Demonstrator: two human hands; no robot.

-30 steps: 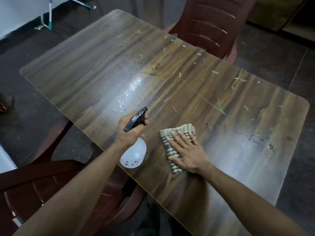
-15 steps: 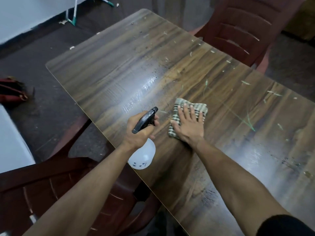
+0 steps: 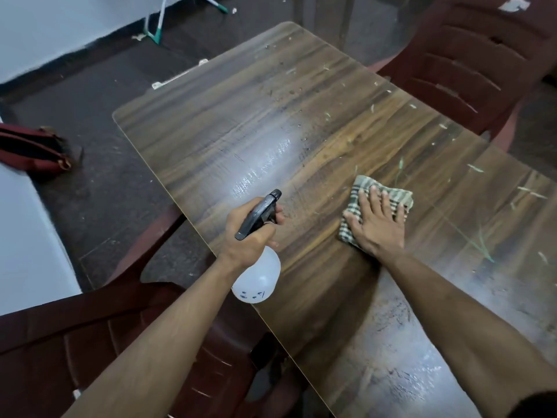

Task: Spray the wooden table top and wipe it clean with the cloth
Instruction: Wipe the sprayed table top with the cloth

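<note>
Head view: wet, glossy, debris-flecked wooden table top [image 3: 301, 95]

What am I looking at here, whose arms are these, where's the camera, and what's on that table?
No machine here: these are a person's two bare arms, filmed by one wide-angle camera worn on their head, looking forward and down. That is why the arms come in from the bottom of the picture.

The left hand grips a spray bottle, white body with a black trigger head, its nozzle aimed out over the table. The right hand presses flat, fingers straight, on a folded striped cloth.

The cloth lies on a wooden table top. The wood shows a wet, shiny patch ahead of the nozzle, plus small pale scraps scattered toward the right.

Dark red plastic chairs stand around the table.
</note>
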